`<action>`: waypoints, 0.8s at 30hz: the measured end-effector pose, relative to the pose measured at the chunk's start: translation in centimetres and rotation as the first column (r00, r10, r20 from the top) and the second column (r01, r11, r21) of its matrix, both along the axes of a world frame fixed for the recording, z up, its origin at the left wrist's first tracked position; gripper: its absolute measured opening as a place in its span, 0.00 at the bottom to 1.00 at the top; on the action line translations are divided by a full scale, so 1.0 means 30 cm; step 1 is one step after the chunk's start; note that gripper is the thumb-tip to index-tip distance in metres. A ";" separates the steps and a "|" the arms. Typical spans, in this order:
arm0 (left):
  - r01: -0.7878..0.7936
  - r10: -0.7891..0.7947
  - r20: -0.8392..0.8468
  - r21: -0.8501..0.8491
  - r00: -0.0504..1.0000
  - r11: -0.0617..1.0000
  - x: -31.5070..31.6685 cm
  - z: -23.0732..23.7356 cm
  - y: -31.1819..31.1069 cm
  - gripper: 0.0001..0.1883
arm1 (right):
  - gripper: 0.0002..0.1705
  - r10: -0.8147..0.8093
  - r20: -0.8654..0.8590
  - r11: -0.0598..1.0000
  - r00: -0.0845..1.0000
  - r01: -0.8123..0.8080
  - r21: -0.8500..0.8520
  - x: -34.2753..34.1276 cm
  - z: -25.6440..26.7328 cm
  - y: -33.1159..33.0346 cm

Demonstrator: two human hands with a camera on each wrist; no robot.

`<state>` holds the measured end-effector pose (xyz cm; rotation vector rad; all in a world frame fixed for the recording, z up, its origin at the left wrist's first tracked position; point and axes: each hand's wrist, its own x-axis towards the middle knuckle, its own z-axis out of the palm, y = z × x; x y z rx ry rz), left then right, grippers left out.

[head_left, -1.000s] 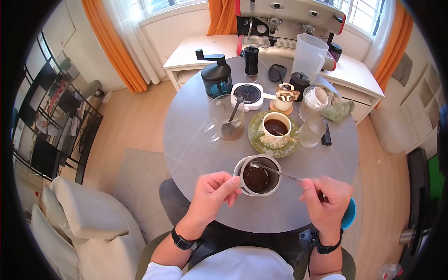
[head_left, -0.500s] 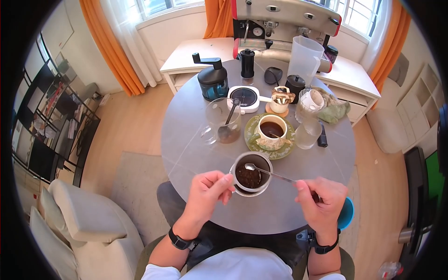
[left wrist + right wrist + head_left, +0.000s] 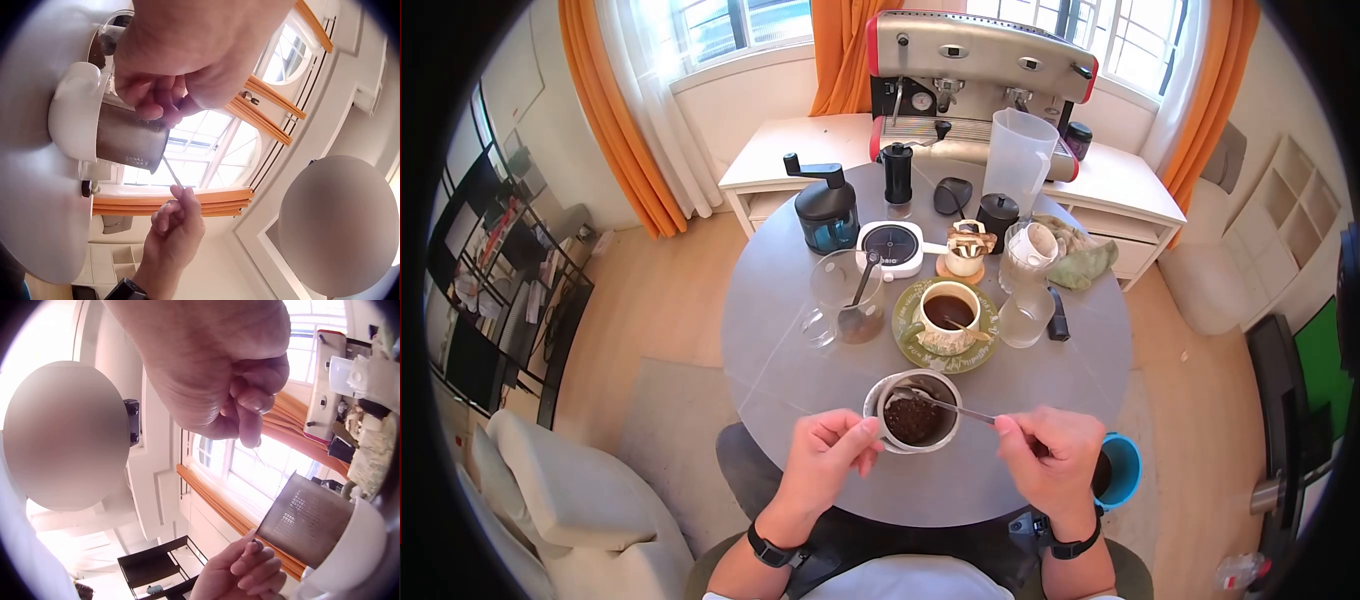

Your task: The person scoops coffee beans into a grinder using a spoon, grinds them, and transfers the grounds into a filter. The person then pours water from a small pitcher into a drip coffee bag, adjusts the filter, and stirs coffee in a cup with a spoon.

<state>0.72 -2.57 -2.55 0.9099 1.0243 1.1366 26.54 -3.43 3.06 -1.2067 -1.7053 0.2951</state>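
A metal strainer [image 3: 128,137] stands in a white cup [image 3: 72,115] near the table's front edge, with dark brown grounds [image 3: 913,418] inside it. My left hand [image 3: 825,455] pinches the strainer's rim at its left side. From the right, my right hand [image 3: 1055,455] grips the handle of a metal spoon [image 3: 962,410], whose bowl rests over the grounds inside the strainer. Just behind stands a patterned cup of dark liquid [image 3: 950,310] on a green saucer [image 3: 910,345].
A glass jug [image 3: 840,290] with a black spoon, a white scale [image 3: 890,246] and a black grinder [image 3: 827,212] stand behind on the left. Glasses [image 3: 1027,316] and a cloth [image 3: 1085,262] lie right. A blue bin [image 3: 1125,470] is beside the table; an espresso machine [image 3: 980,65] stands behind.
The head view has tilted up, so the table sits lower and further left. The spoon's bowl has shifted slightly within the strainer; both hands keep their holds.
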 end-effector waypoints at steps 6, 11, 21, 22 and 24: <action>0.012 -0.012 0.003 0.015 1.000 1.000 -0.001 0.002 0.000 0.14 | 0.04 0.001 -0.002 1.000 1.000 -0.001 -0.002 0.000 -0.007 0.000; -0.026 0.025 0.058 0.016 0.998 1.000 -0.013 -0.003 0.012 0.15 | 0.04 0.003 0.008 1.000 1.000 -0.003 -0.021 -0.001 0.000 -0.002; 0.029 -0.029 0.083 -0.002 0.996 1.000 -0.011 -0.004 0.002 0.15 | 0.03 0.007 -0.005 1.000 1.000 -0.007 -0.025 -0.002 -0.003 -0.003; 0.054 -0.053 0.088 -0.005 0.995 0.999 -0.010 -0.003 -0.002 0.15 | 0.03 0.013 -0.007 1.000 1.000 -0.013 -0.027 -0.004 -0.003 -0.002; 0.004 -0.003 0.089 -0.014 0.996 1.000 -0.017 -0.005 0.010 0.15 | 0.03 0.011 -0.009 1.000 1.000 -0.012 -0.024 -0.004 -0.004 -0.002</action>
